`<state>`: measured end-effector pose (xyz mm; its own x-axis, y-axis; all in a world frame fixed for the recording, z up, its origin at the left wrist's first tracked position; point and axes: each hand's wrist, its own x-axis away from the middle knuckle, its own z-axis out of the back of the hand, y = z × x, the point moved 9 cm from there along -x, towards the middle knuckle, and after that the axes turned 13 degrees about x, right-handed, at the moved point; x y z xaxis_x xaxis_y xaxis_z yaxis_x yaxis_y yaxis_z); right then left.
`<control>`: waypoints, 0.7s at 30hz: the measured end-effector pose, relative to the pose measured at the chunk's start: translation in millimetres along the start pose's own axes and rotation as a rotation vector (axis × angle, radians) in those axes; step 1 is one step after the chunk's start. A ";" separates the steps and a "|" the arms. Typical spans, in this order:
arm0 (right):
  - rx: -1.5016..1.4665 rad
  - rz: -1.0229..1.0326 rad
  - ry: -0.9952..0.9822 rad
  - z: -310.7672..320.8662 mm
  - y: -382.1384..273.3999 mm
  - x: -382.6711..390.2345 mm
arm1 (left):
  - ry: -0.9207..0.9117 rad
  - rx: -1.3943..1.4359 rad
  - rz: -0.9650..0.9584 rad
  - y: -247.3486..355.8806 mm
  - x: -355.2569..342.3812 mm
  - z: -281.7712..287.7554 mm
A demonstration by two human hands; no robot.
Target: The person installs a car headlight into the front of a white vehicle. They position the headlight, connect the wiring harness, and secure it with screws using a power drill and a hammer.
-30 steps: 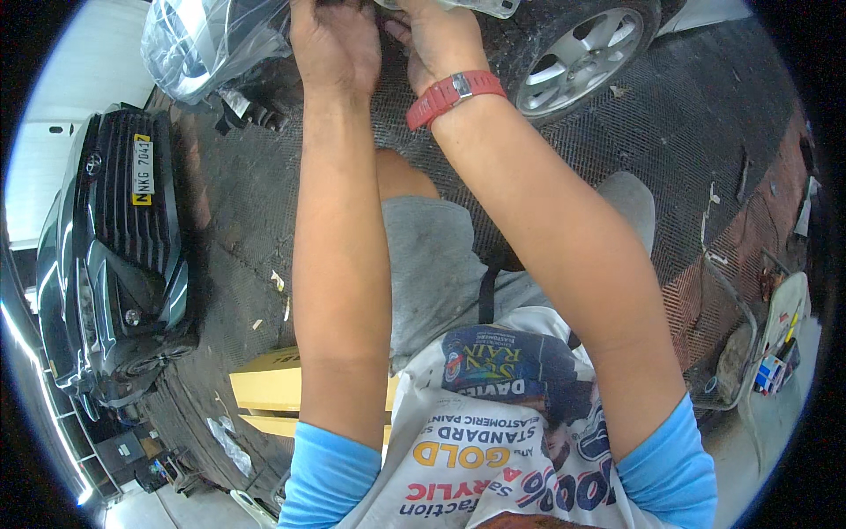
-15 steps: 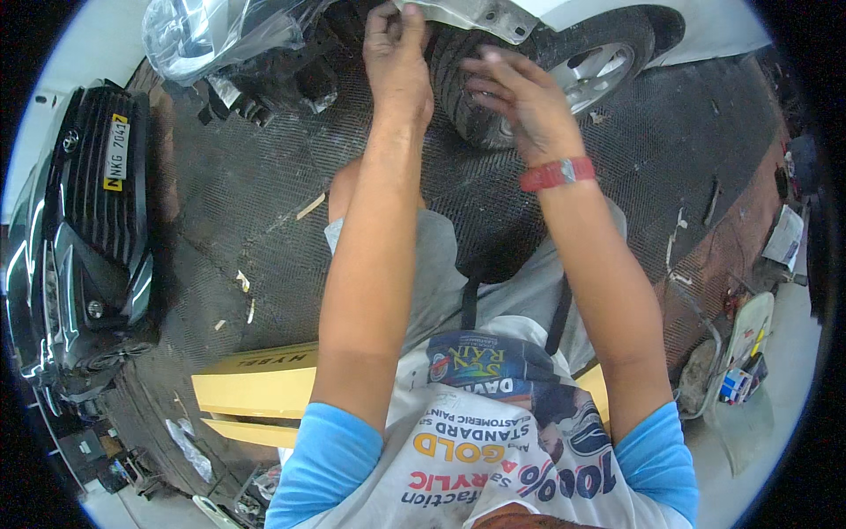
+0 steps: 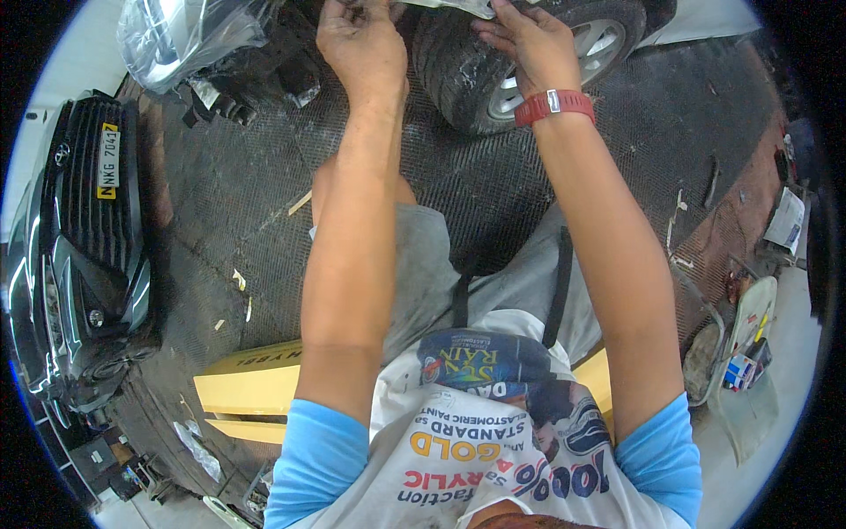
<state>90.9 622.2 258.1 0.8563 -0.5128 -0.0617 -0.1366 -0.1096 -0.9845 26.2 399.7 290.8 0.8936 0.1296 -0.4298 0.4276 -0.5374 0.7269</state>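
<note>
- A detached black car bumper with grille (image 3: 79, 256) lay along the left edge of the frame, on the dark ribbed floor mat (image 3: 238, 203).
- A plastic-wrapped car part (image 3: 189, 31) sat at the upper left.
- The left hand (image 3: 361, 44) was raised at the top centre, fingers curled at the underside of the car body; whether it gripped anything could not be told.
- The pale fender edge (image 3: 458, 7) ran along the top, between the hands and above the tyre (image 3: 485, 66).
- The right hand (image 3: 529, 40), with a red wristband (image 3: 555, 106), pressed open fingers on that edge, apart from the left.
</note>
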 end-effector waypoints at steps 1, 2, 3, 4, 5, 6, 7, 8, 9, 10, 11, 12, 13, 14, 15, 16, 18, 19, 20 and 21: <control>-0.023 -0.001 -0.005 -1.0 1.5 -0.4 | -0.005 -0.072 0.030 -1.5 1.1 0.0; -0.051 0.000 -0.008 0.1 4.7 -3.1 | 0.041 -0.034 -0.012 8.6 3.5 -8.1; -0.078 0.001 -0.010 1.2 8.1 -5.8 | 0.036 -0.033 -0.008 8.6 4.4 -11.1; -0.053 0.008 -0.020 1.5 10.9 -8.7 | 0.031 -0.031 -0.004 8.9 5.1 -12.8; -0.090 0.004 -0.016 -1.7 11.9 -6.4 | 0.026 -0.037 -0.001 10.3 6.0 -11.0; -0.126 0.001 -0.008 -7.3 9.5 -2.8 | 0.005 -0.045 -0.021 12.0 3.2 -6.9; -0.161 -0.002 -0.001 -9.4 7.3 2.7 | -0.001 -0.054 -0.014 10.2 2.7 -1.8; -0.228 -0.008 -0.090 -13.6 7.7 7.6 | -0.008 -0.055 -0.010 10.1 1.2 -2.6; -0.302 -0.046 -0.069 -15.7 13.1 10.4 | -0.015 -0.056 -0.005 11.2 0.3 -3.3; -0.377 -0.085 -0.049 -22.8 19.7 14.1 | -0.010 -0.060 0.004 7.4 -1.9 1.6; -0.452 -0.125 -0.033 -27.2 25.4 17.2 | -0.015 -0.065 0.012 8.0 -1.5 1.4; -0.444 -0.065 -0.146 -31.3 17.7 23.6 | -0.021 -0.070 0.020 8.4 -1.2 1.0; -0.481 -0.060 -0.147 -34.0 18.9 21.0 | -0.027 -0.076 0.029 8.7 -1.2 0.6; -0.516 -0.051 -0.138 -36.0 20.2 14.6 | -0.032 -0.070 0.024 10.5 -1.4 -5.4; -0.546 -0.043 -0.131 -39.0 19.1 12.5 | -0.034 -0.062 0.021 11.3 -1.3 -9.6; -0.559 -0.040 -0.093 -39.5 18.7 9.2 | -0.037 -0.053 0.017 11.9 -0.6 -13.7; -0.527 -0.049 -0.018 -43.0 12.8 11.0 | -0.042 -0.159 0.041 9.9 -5.3 -1.1; -0.510 -0.052 0.021 -42.7 10.3 13.5 | -0.046 -0.210 0.053 8.2 -6.9 4.8; -0.524 -0.053 0.025 -44.0 9.7 14.1 | -0.050 -0.169 0.028 10.2 -7.7 5.6; -0.526 -0.039 0.031 -44.7 7.8 14.8 | -0.054 -0.128 0.002 12.3 -8.3 6.9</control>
<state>80.3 575.7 256.9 0.8514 -0.5243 -0.0142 -0.3435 -0.5369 -0.7705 23.1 386.3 299.6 0.8874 0.0815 -0.4537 0.4424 -0.4268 0.7887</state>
